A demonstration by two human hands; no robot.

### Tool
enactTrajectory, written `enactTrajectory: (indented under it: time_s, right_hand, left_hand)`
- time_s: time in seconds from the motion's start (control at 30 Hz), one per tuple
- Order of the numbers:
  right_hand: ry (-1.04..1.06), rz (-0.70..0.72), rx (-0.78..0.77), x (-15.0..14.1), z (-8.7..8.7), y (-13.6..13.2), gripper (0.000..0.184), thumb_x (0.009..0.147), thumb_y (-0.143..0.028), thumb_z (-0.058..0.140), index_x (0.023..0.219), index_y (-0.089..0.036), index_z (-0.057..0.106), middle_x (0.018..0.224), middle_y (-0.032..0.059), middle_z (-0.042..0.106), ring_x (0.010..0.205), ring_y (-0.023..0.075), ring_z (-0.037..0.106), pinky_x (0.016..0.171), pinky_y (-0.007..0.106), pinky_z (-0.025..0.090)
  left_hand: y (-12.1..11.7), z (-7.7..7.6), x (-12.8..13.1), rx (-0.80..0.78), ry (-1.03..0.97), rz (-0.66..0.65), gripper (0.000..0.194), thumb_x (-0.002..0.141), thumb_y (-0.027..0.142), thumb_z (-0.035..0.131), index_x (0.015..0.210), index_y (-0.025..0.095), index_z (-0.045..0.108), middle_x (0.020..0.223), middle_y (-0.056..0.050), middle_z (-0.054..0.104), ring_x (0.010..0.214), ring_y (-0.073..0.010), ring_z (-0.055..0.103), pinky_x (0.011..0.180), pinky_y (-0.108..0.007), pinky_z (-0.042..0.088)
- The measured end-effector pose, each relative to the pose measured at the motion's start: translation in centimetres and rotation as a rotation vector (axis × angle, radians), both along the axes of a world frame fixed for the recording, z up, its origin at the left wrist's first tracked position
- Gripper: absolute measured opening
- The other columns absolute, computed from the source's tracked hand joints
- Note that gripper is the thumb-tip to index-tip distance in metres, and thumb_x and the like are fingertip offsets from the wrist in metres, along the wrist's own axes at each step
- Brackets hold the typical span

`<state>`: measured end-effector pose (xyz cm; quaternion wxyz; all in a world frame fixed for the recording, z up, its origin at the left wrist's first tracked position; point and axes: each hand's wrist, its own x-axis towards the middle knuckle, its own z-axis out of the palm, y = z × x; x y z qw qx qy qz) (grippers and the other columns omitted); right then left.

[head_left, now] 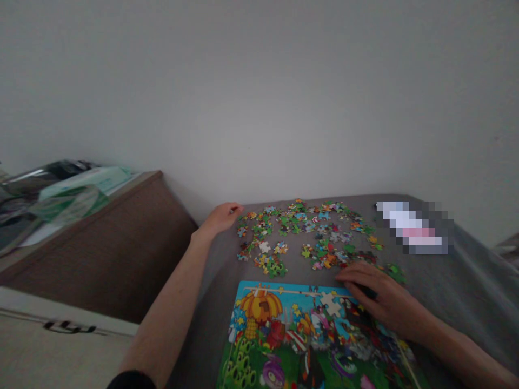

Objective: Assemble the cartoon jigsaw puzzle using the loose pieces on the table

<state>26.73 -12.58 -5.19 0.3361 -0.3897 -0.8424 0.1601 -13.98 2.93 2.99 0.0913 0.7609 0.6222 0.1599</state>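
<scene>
The hands are well apart. The left hand (221, 218) sits at the far left corner of the grey cloth (466, 292), just beside the loose jigsaw pieces (304, 232), its grip unclear. The right hand (383, 297) lies palm down on the far edge of the colourful jigsaw puzzle (284, 335), nearest the viewer

No words, numbers or brands can be read anywhere. The pixelated patch (413, 228) at about 2 o'clock is blocked out, and the pale green package (83, 186) at about 10 o'clock is too blurred to read. The dark mark (70, 327) on the white panel (40, 346) at about 7 o'clock cannot be made out as letters, and the jigsaw puzzle (308, 340) at 6 o'clock shows no legible lettering.
</scene>
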Motion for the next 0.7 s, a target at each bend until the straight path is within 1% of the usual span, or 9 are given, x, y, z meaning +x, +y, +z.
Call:
enactTrajectory:
  time_s: [0.1, 0.17, 0.27, 0.37, 0.43, 0.53, 0.63, 0.67, 0.7]
  right_hand:
    - [-0.033, -0.001, 0.01, 0.1, -0.1, 0.1, 0.024, 0.097, -0.028, 0.051, 0.105, -0.025, 0.073, 0.105, 0.009, 0.074, 0.102, 0.0244, 0.07, 0.09, 0.042, 0.058]
    - [-0.045, -0.004, 0.008, 0.1, -0.2, 0.1, 0.024, 0.097, -0.029, 0.051, 0.105, -0.026, 0.073, 0.105, 0.0088, 0.074, 0.102, 0.0247, 0.07, 0.09, 0.042, 0.058]
    - [-0.052, -0.007, -0.004, 0.1, -0.2, 0.2, 0.023, 0.096, -0.03, 0.052, 0.106, -0.027, 0.073, 0.106, 0.0084, 0.075, 0.103, 0.0254, 0.07, 0.088, 0.041, 0.059]
    - [-0.048, -0.006, -0.007, 0.1, 0.0, 0.2, 0.023, 0.096, -0.03, 0.052, 0.106, -0.027, 0.072, 0.106, 0.0081, 0.075, 0.103, 0.0259, 0.071, 0.086, 0.039, 0.06]
    - [-0.047, -0.015, -0.016, 0.1, 0.1, 0.2, 0.023, 0.096, -0.031, 0.052, 0.106, -0.028, 0.072, 0.104, 0.008, 0.075, 0.101, 0.0258, 0.071, 0.084, 0.038, 0.061]
    - [-0.051, -0.043, -0.048, 0.1, -0.1, 0.3, 0.023, 0.096, -0.032, 0.052, 0.105, -0.028, 0.073, 0.104, 0.0078, 0.075, 0.099, 0.0254, 0.071, 0.084, 0.039, 0.06]
    - [-0.047, -0.06, -0.083, 0.0, -0.4, 0.4, 0.024, 0.096, -0.034, 0.052, 0.106, -0.028, 0.073, 0.105, 0.0078, 0.075, 0.099, 0.0252, 0.07, 0.087, 0.04, 0.058]
    - [-0.046, -0.06, -0.092, -0.1, -0.4, 0.5, 0.024, 0.096, -0.034, 0.052, 0.106, -0.028, 0.073, 0.105, 0.0078, 0.075, 0.099, 0.0251, 0.07, 0.087, 0.04, 0.058]
    - [-0.045, -0.06, -0.1, -0.1, -0.5, 0.6, 0.024, 0.096, -0.035, 0.052, 0.106, -0.028, 0.073, 0.104, 0.0078, 0.074, 0.098, 0.0248, 0.07, 0.087, 0.04, 0.058]
  left_hand:
    - [0.6, 0.8, -2.7, -0.01, 0.029, 0.078, 0.04, 0.091, 0.041, 0.043, 0.103, 0.018, 0.073, 0.108, -0.009, 0.076, 0.098, -0.0246, 0.067, 0.087, -0.033, 0.05]
    - [0.8, 1.1, -3.7, -0.06, 0.051, 0.078, 0.037, 0.088, 0.042, 0.047, 0.098, 0.019, 0.074, 0.104, -0.008, 0.076, 0.094, -0.0246, 0.068, 0.083, -0.032, 0.05]
    - [1.0, 0.6, -3.7, -0.185, 0.069, -0.002, 0.03, 0.081, 0.042, 0.058, 0.095, 0.021, 0.074, 0.098, -0.005, 0.077, 0.089, -0.0222, 0.069, 0.079, -0.028, 0.049]
    - [1.3, -0.7, -2.7, -0.287, 0.074, -0.078, 0.029, 0.076, 0.038, 0.065, 0.098, 0.022, 0.074, 0.095, -0.003, 0.077, 0.086, -0.0202, 0.069, 0.077, -0.027, 0.048]
    - [1.3, -1.7, -2.2, -0.315, 0.079, -0.097, 0.033, 0.075, 0.035, 0.067, 0.104, 0.02, 0.072, 0.098, -0.004, 0.076, 0.085, -0.0207, 0.068, 0.077, -0.028, 0.048]
    - [0.9, -3.0, -2.0, -0.308, 0.084, -0.108, 0.051, 0.069, 0.037, 0.075, 0.116, 0.019, 0.066, 0.11, -0.008, 0.072, 0.095, -0.0237, 0.066, 0.081, -0.031, 0.049]
    - [0.1, -3.5, -2.7, -0.296, 0.085, -0.135, 0.071, 0.058, 0.044, 0.084, 0.122, 0.02, 0.062, 0.122, -0.009, 0.066, 0.107, -0.0264, 0.062, 0.088, -0.032, 0.048]
    - [0.0, -3.6, -2.9, -0.298, 0.079, -0.148, 0.074, 0.058, 0.046, 0.084, 0.123, 0.02, 0.061, 0.124, -0.01, 0.065, 0.108, -0.0266, 0.061, 0.088, -0.032, 0.047]
    - [-0.1, -3.5, -3.2, -0.305, 0.069, -0.16, 0.072, 0.062, 0.051, 0.081, 0.123, 0.02, 0.061, 0.124, -0.01, 0.065, 0.108, -0.0262, 0.061, 0.087, -0.031, 0.047]
